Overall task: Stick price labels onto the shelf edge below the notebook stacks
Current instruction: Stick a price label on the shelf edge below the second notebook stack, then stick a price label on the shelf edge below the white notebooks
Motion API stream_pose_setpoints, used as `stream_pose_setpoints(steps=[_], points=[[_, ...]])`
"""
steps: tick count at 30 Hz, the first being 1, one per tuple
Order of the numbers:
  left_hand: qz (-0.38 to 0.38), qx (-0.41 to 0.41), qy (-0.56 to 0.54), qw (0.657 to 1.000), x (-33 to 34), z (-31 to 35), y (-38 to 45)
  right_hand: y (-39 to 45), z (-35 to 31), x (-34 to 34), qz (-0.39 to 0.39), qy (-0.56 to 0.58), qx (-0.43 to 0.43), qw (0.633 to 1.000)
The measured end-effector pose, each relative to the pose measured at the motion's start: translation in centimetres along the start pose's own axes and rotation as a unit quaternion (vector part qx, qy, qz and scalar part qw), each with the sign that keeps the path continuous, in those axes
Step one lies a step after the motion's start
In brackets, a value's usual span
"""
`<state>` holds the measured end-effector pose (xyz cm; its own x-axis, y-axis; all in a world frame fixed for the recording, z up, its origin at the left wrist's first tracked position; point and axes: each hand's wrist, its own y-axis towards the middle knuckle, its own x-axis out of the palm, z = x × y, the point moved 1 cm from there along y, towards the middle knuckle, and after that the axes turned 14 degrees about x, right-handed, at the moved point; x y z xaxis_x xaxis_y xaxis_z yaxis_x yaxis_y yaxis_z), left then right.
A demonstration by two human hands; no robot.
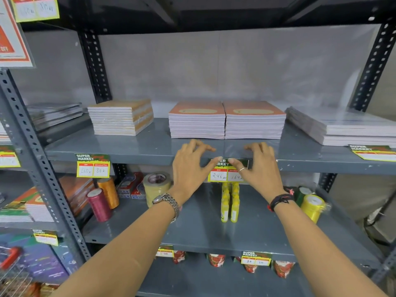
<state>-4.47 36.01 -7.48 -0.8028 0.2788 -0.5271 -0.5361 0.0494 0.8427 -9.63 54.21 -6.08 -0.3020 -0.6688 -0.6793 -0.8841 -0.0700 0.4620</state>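
Observation:
A green and yellow price label (222,173) marked 246 hangs on the grey shelf edge (139,158), below two side-by-side stacks of orange-covered notebooks (226,122). My left hand (189,168) and my right hand (260,168) both press the label's top against the edge with their thumbs, fingers spread over the shelf lip. A second label (93,166) marked 160 and 80 sits on the same edge under a tan notebook stack (121,117). A third label (374,152) lies at the right, by a wrapped white stack (347,127).
The shelf below holds thread spools (99,203), a tape roll (156,186), yellow bottles (229,202) and a yellow spool (312,206). Perforated uprights (32,146) frame the bay. Red pouches (282,269) and more labels sit on the lowest shelf.

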Motion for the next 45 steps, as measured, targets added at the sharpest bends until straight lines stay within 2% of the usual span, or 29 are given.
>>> stream_pose_setpoints(steps=[2,5,9,15,20,24,26,31,37,40,42,45], points=[[-0.057,0.050,-0.008,0.997,1.1,0.6,0.3,0.1,-0.2,0.7,-0.004,-0.016,-0.006,1.000],[-0.111,0.045,-0.039,0.992,2.2,0.6,0.6,0.4,-0.1,1.3,0.008,-0.044,0.007,0.999],[-0.080,0.048,-0.060,0.994,2.2,-0.1,0.8,0.8,0.2,1.6,0.008,-0.056,0.009,0.998],[-0.096,0.028,-0.128,0.987,2.1,-0.8,1.1,1.5,1.3,1.4,-0.017,-0.061,-0.007,0.998],[-0.132,0.013,-0.189,0.973,1.3,-1.9,1.4,2.0,1.2,0.6,-0.072,-0.061,-0.009,0.995],[-0.153,0.001,-0.242,0.958,0.8,-2.6,1.5,2.2,1.2,-0.7,-0.151,-0.052,-0.006,0.987],[-0.150,0.004,-0.250,0.957,0.7,-2.5,1.5,1.8,0.8,-0.6,-0.134,-0.046,0.021,0.990],[-0.114,-0.007,-0.232,0.966,1.4,-2.4,1.3,1.0,-0.2,0.9,0.000,-0.015,0.068,0.998],[-0.098,-0.030,-0.206,0.973,1.5,-2.0,1.5,1.3,0.0,1.5,0.042,-0.029,0.079,0.996],[-0.115,-0.033,-0.185,0.975,1.0,-1.2,1.6,0.9,0.2,1.3,0.059,-0.046,0.045,0.996],[-0.145,-0.039,-0.175,0.973,0.5,-1.2,1.9,0.8,0.6,1.3,0.023,-0.047,-0.002,0.999],[-0.155,-0.061,-0.159,0.973,-0.5,1.1,2.8,1.2,2.9,-0.9,-0.071,0.019,-0.041,0.996]])
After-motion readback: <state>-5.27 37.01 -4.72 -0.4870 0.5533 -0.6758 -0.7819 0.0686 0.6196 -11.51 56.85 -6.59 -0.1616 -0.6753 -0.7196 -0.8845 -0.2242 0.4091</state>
